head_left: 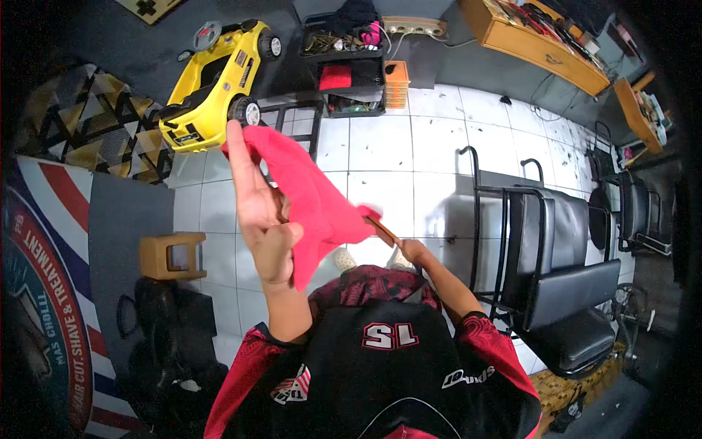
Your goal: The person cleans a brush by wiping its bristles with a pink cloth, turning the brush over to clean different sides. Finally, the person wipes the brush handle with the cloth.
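My left hand (267, 219) is raised in front of me, palm towards me, with one finger stretched out and others curled. A red cloth (314, 194) runs along its side from near the fingertips to below the thumb. How the fingers grip the cloth is partly hidden. My right hand (414, 251), lower and to the right, is closed round a thin brown, dark-edged stick-like tool (383, 230). The tool's far end meets the cloth's right corner, which is blurred there. I cannot make out the tool's exact kind.
Beyond my left hand stands a yellow toy car (216, 84). Black shelves (344, 66) and an orange basket (396, 84) stand at the back. To the right are black chairs (559, 256); a brown stool (173, 256) is at left. Dark bits lie on the white tiled floor (380, 146).
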Available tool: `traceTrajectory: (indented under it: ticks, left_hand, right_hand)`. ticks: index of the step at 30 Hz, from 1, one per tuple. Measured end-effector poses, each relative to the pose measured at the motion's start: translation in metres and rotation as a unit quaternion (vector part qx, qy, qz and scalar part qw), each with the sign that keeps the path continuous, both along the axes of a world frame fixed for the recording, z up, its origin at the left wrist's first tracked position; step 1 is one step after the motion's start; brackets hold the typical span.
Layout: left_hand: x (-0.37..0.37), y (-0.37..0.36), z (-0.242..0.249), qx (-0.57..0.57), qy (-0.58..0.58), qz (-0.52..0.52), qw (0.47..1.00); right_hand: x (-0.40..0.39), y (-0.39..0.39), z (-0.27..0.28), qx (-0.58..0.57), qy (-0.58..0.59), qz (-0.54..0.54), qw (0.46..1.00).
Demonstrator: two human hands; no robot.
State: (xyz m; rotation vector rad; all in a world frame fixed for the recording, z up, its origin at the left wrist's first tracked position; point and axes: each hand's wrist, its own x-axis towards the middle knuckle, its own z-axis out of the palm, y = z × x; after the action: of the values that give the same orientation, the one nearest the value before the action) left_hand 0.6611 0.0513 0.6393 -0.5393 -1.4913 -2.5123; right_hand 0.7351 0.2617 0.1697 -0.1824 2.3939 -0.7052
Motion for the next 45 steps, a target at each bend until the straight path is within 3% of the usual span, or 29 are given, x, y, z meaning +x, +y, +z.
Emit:
traceTrajectory:
  ticks: [3,4,7,9,11,13,16,17,19,22,25,27,30,33,37,39,41,43,45]
  left_hand:
    - [-0.001,-0.007,-0.004,-0.050,-0.011,0.045,0.998]
    - [0.000,-0.004,-0.003,-0.049,-0.017,0.045,0.998]
    - [0.001,0.003,-0.008,-0.042,-0.030,0.025,0.998]
    - [0.003,0.011,-0.007,-0.031,-0.048,0.005,0.998]
    - [0.004,0.018,-0.008,-0.015,-0.055,-0.023,0.998]
    - [0.004,0.025,-0.013,-0.011,-0.052,-0.045,0.998]
    - [0.003,0.034,-0.014,-0.023,-0.037,-0.048,0.998]
    - [0.003,0.036,-0.012,-0.023,-0.038,-0.044,0.998]
    - [0.005,0.040,-0.006,-0.014,-0.038,-0.040,0.998]
    - [0.003,0.026,-0.011,-0.012,0.012,-0.081,0.997]
    - [0.005,0.023,0.002,0.022,0.005,-0.016,1.000]
    - [0.004,0.017,0.004,0.036,0.007,0.010,0.999]
    - [-0.004,-0.001,-0.005,0.014,0.020,0.016,1.000]
    - [0.001,-0.001,-0.004,-0.005,-0.015,0.017,1.000]
    - [0.002,0.009,-0.012,0.022,-0.038,-0.017,0.999]
    - [0.003,0.016,-0.012,0.023,-0.059,-0.036,0.997]
    - [0.006,0.020,-0.012,-0.001,-0.073,-0.073,0.995]
    - [0.008,0.029,-0.007,-0.010,-0.084,-0.097,0.992]
    - [0.009,0.039,-0.001,-0.015,-0.090,-0.102,0.991]
  right_hand:
    - [0.015,0.013,0.018,0.052,-0.076,0.033,0.995]
    - [0.020,0.018,0.013,0.036,-0.009,0.077,0.996]
    - [0.000,0.011,0.047,-0.010,0.045,-0.039,0.998]
    - [-0.020,-0.007,0.106,-0.153,0.111,-0.254,0.949]
    - [-0.036,-0.025,0.231,-0.359,-0.007,-0.352,0.864]
    - [-0.035,-0.039,0.277,-0.513,0.050,-0.335,0.789]
    - [-0.021,-0.055,0.348,-0.596,0.035,-0.242,0.765]
    - [-0.022,-0.060,0.349,-0.608,0.074,-0.194,0.767]
    - [-0.026,-0.064,0.314,-0.548,0.081,-0.165,0.816]
    - [-0.040,-0.060,0.247,-0.359,0.184,-0.093,0.910]
    - [-0.033,-0.038,0.134,-0.102,0.103,-0.031,0.989]
    - [-0.022,-0.014,0.080,0.019,-0.029,-0.055,0.998]
    - [0.001,0.011,0.043,0.077,-0.077,-0.067,0.992]
    - [0.023,0.037,-0.013,0.095,-0.049,-0.017,0.994]
    - [-0.009,0.015,0.087,-0.005,0.010,-0.181,0.983]
    - [-0.029,-0.005,0.167,-0.189,0.033,-0.301,0.934]
    - [-0.036,-0.028,0.234,-0.417,0.030,-0.358,0.835]
    - [-0.029,-0.040,0.297,-0.538,-0.025,-0.315,0.782]
    - [-0.029,-0.058,0.311,-0.546,0.127,-0.236,0.794]
